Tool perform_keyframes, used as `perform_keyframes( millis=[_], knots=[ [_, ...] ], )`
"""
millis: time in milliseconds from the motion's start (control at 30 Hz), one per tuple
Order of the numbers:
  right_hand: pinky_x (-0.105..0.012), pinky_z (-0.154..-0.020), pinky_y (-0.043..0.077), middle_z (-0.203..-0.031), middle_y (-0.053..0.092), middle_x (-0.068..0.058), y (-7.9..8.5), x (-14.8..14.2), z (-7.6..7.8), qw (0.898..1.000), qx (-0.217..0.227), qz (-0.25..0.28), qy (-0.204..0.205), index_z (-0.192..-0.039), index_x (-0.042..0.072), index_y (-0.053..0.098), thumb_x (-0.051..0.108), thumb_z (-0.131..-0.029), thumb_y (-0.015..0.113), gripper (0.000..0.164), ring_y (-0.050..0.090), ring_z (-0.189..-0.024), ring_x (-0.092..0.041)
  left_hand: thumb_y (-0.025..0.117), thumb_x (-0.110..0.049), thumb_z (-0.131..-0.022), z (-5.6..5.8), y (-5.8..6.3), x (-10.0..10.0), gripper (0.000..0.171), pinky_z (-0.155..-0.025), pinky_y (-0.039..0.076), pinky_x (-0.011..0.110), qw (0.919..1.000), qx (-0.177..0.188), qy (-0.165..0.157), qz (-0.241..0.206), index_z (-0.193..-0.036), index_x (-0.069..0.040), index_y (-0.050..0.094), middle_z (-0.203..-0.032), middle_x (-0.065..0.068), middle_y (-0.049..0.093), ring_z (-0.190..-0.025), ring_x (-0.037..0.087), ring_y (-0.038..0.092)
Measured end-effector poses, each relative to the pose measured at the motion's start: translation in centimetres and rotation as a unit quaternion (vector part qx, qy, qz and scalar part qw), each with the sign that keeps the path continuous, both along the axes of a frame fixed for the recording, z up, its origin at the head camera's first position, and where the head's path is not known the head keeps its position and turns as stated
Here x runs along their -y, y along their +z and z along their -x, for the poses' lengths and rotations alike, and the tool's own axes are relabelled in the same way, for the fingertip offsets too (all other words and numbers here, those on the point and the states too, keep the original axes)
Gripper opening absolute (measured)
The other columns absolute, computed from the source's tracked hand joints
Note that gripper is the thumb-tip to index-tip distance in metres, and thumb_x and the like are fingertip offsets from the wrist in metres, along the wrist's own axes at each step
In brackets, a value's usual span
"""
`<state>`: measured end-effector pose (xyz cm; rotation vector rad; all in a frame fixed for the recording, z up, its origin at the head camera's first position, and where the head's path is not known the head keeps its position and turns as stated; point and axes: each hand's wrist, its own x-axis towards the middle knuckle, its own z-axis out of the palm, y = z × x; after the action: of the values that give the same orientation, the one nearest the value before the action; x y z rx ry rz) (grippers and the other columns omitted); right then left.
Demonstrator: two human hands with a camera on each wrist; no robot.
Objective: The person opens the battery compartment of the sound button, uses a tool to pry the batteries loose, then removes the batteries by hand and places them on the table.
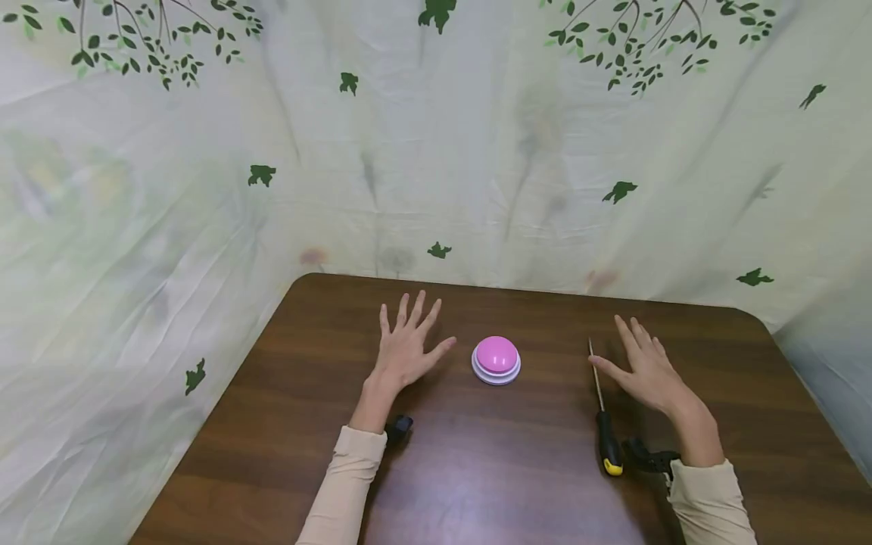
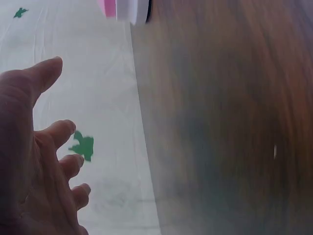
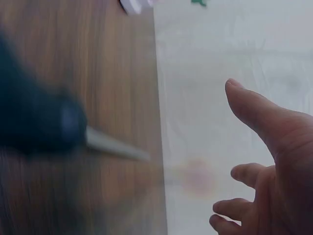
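Observation:
A round pink push button (image 1: pixel 496 355) on a white base sits on the brown table between the hands. To its left, my left hand (image 1: pixel 403 352) is spread with fingers straight and holds nothing. On the right, my right hand (image 1: pixel 650 371) has its fingers extended, also holding nothing. A screwdriver (image 1: pixel 608 443) with a black and yellow handle lies beside the right hand, its shaft pointing to the far edge. The right thumb appears over the shaft in the head view; contact cannot be told. The right wrist view shows the screwdriver (image 3: pixel 44 117) large and blurred.
The wooden table (image 1: pixel 272 454) has rounded far corners. Behind it and along the left hangs a pale cloth backdrop (image 1: pixel 463 151) printed with green leaves. A dark wrist camera (image 1: pixel 398 429) is strapped at the left wrist, another (image 1: pixel 650 456) at the right.

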<state>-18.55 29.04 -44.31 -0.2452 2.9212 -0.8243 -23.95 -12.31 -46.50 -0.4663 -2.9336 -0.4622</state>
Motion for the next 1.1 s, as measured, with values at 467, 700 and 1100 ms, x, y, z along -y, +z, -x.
perform_keyframes(
  millis=[467, 700, 1100],
  knots=[
    [-0.068, -0.125, 0.005, -0.17, 0.004, -0.032, -1.0, 6.5, 0.5, 0.998, -0.035, 0.002, 0.054, -0.166, 0.005, 0.012, 0.054, -0.097, 0.066, 0.101, 0.004, -0.157, -0.052, 0.048, -0.068, -0.098, -0.6, -0.6, -2.9, 0.083, -0.123, 0.002, 0.074, 0.9977, 0.008, -0.064, 0.02, -0.165, -0.025, 0.026, -0.173, 0.011, 0.021, -0.162, 0.037, 0.011],
    [-0.069, -0.124, 0.01, -0.168, 0.011, -0.035, -1.7, 9.5, 1.2, 0.996, -0.054, 0.002, 0.074, -0.164, 0.0, 0.019, 0.044, -0.096, 0.07, 0.095, 0.01, -0.156, -0.053, 0.055, -0.065, -0.096, -0.8, -1.1, -3.3, 0.086, -0.119, 0.004, 0.079, 0.9954, 0.011, -0.091, 0.029, -0.165, -0.022, 0.028, -0.173, 0.008, 0.023, -0.16, 0.041, 0.013],
    [-0.067, -0.125, 0.013, -0.165, 0.02, -0.038, -2.8, 12.4, 1.7, 0.992, -0.051, 0.016, 0.118, -0.161, -0.005, 0.025, 0.037, -0.096, 0.073, 0.09, 0.018, -0.154, -0.053, 0.053, -0.068, -0.097, -1.1, -1.7, -5.0, 0.088, -0.117, 0.004, 0.081, 0.9913, 0.007, -0.124, 0.045, -0.166, -0.022, 0.024, -0.17, 0.004, 0.032, -0.159, 0.043, 0.016]
  ],
)
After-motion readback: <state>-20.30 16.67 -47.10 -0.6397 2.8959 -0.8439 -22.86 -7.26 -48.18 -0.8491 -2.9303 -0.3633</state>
